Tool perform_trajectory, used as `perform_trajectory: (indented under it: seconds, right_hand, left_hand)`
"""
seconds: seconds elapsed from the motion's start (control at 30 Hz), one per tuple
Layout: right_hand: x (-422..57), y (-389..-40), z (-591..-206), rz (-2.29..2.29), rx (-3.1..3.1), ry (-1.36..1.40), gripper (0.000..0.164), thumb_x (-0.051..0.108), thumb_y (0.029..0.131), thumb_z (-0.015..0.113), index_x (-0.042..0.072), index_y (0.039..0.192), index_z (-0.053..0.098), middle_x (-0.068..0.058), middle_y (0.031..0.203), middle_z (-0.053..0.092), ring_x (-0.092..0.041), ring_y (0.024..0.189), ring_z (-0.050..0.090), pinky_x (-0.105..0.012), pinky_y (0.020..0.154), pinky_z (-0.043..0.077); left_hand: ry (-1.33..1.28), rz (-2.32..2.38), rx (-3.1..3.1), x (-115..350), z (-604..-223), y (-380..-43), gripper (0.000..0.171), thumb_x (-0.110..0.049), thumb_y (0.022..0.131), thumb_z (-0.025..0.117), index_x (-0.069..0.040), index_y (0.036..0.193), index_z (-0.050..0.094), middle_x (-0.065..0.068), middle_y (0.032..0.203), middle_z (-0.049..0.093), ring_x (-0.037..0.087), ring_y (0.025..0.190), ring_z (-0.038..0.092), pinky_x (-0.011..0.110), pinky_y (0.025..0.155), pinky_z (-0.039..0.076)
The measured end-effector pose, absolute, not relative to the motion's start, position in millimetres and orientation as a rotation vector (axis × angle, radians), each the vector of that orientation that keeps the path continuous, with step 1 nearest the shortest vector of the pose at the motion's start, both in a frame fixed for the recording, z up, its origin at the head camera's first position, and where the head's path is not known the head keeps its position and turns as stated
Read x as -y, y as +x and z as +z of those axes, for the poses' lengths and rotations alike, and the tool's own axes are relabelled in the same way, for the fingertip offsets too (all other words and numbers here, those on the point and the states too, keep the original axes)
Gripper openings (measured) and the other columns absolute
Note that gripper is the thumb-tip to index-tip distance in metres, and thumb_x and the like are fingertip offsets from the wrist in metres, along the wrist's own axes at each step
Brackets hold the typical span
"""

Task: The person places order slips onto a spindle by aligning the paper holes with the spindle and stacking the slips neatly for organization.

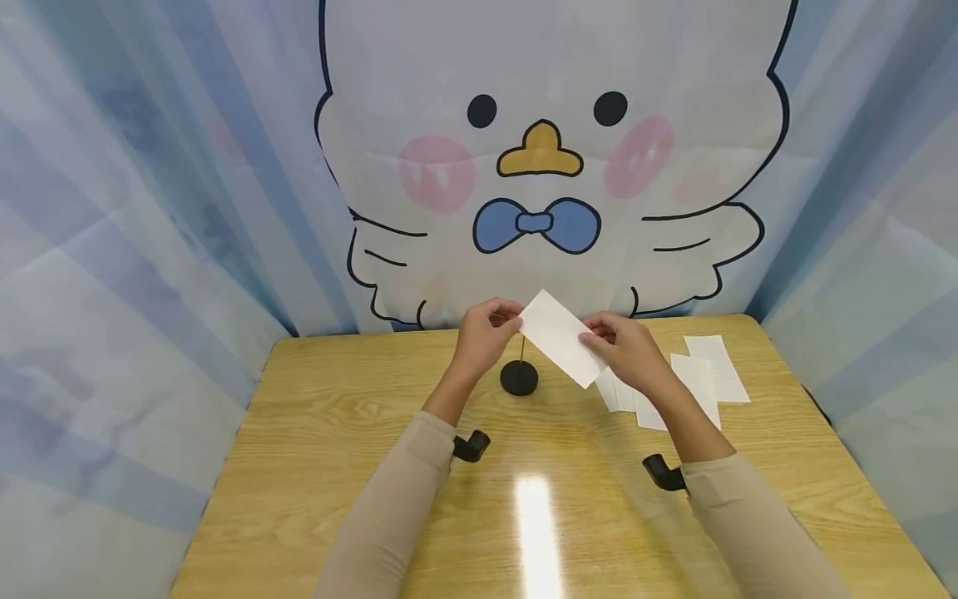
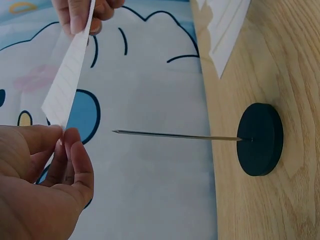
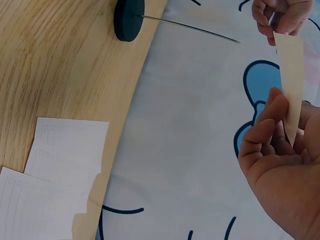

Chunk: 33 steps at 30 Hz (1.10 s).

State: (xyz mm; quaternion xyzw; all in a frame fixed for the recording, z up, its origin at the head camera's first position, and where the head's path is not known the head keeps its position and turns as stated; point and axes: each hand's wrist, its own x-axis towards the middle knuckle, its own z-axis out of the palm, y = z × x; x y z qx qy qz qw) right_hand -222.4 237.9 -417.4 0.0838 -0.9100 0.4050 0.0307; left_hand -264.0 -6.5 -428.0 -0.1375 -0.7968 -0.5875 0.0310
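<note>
Both hands hold one white paper slip (image 1: pixel 563 339) in the air above the far part of the table. My left hand (image 1: pixel 482 337) pinches its left corner between thumb and fingers. On the opposite side, my right hand (image 1: pixel 627 349) pinches the slip's right edge. Below stands a spike paper holder with a round black base (image 1: pixel 519 378). In the left wrist view its thin metal spike (image 2: pixel 175 135) rises from the base to a bare pointed tip, apart from the slip. Faint printed lines show on the slip (image 2: pixel 67 80) there.
Several white paper slips (image 1: pixel 724 366) lie overlapping on the wooden table (image 1: pixel 337 449) at the right, partly behind my right arm. Some bear printed lines and small boxes. A curtain with a cartoon bird (image 1: pixel 539 50) hangs at the table's far edge, and blue curtains (image 1: pixel 135 249) flank it.
</note>
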Motion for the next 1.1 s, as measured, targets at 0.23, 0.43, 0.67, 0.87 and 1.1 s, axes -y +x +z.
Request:
perform_trajectory:
  seconds: [0.23, 0.43, 0.67, 0.87, 1.1]
  right_hand:
    - [-241.2, -226.7, -416.5, 1.231, 2.812, 0.210, 0.024, 0.021, 0.103, 0.067, 0.004, 0.118, 0.070, -0.014, 0.103, 0.074, -0.025, 0.091, 0.070, -0.031, 0.074, 0.054]
    - [-244.5, -230.4, -417.3, 1.228, 2.855, 0.259, 0.031, 0.022, 0.100, 0.070, 0.003, 0.125, 0.068, -0.015, 0.107, 0.074, -0.026, 0.094, 0.071, -0.030, 0.074, 0.055]
    - [-247.3, -235.4, -421.3, 1.216, 2.914, 0.311, 0.033, 0.021, 0.103, 0.066, 0.001, 0.129, 0.064, -0.019, 0.115, 0.072, -0.028, 0.098, 0.070, -0.038, 0.080, 0.056]
    - [-247.2, -239.6, -425.0, 1.203, 2.925, 0.296, 0.034, 0.021, 0.103, 0.066, 0.001, 0.130, 0.064, -0.018, 0.115, 0.073, -0.026, 0.094, 0.071, -0.038, 0.080, 0.055]
    - [-246.2, -242.4, -428.7, 1.205, 2.935, 0.239, 0.034, 0.022, 0.103, 0.066, 0.002, 0.130, 0.064, -0.018, 0.114, 0.073, -0.027, 0.095, 0.070, -0.038, 0.079, 0.055]
  left_hand:
    - [-0.402, -1.753, 2.459, 1.8, -428.2, -267.6, 0.013, -0.011, 0.098, 0.072, -0.008, 0.109, 0.077, 0.009, 0.100, 0.073, 0.022, 0.092, 0.067, 0.032, 0.081, 0.059]
    - [-0.357, -1.747, 2.461, -2.1, -429.6, -272.5, 0.012, -0.012, 0.097, 0.073, -0.010, 0.107, 0.078, 0.007, 0.098, 0.073, 0.021, 0.090, 0.067, 0.031, 0.079, 0.059]
    - [-0.316, -1.759, 2.496, -5.2, -434.8, -278.5, 0.011, -0.012, 0.098, 0.072, -0.010, 0.107, 0.078, 0.007, 0.099, 0.072, 0.022, 0.092, 0.067, 0.032, 0.081, 0.059]
    - [-0.302, -1.734, 2.527, -5.0, -441.1, -282.8, 0.010, -0.013, 0.098, 0.072, -0.010, 0.105, 0.078, 0.007, 0.098, 0.072, 0.021, 0.092, 0.066, 0.032, 0.081, 0.059]
    - [-0.298, -1.742, 2.537, -4.9, -445.1, -286.5, 0.009, -0.011, 0.098, 0.072, -0.008, 0.103, 0.078, 0.008, 0.097, 0.072, 0.022, 0.091, 0.066, 0.030, 0.078, 0.058]
